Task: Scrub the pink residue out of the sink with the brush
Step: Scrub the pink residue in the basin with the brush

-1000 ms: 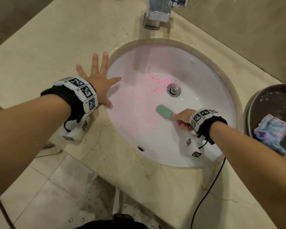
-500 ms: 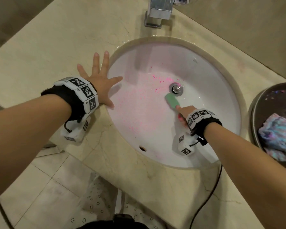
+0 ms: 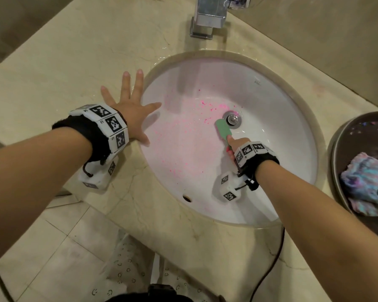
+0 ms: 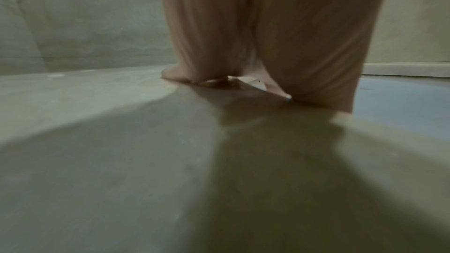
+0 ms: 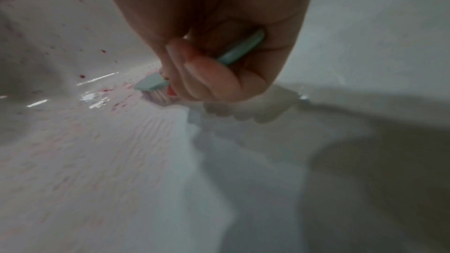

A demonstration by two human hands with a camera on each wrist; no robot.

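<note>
A white oval sink is set in the beige marble counter. Pink residue speckles its left half and the area by the drain. My right hand grips the handle of a green brush, with the index finger laid along its back. The brush head sits just left of the drain, bristles down on the basin. In the right wrist view the fingers curl round the green brush over pink specks. My left hand lies flat with spread fingers on the counter at the sink's left rim.
A chrome faucet stands behind the sink. At the right, a dark round tray holds a blue-and-pink cloth. A black cable hangs over the counter's front edge. An overflow hole is in the near basin wall.
My right hand has pushed the brush from the middle of the basin up and right to the drain. The left hand has stayed flat on the counter.
</note>
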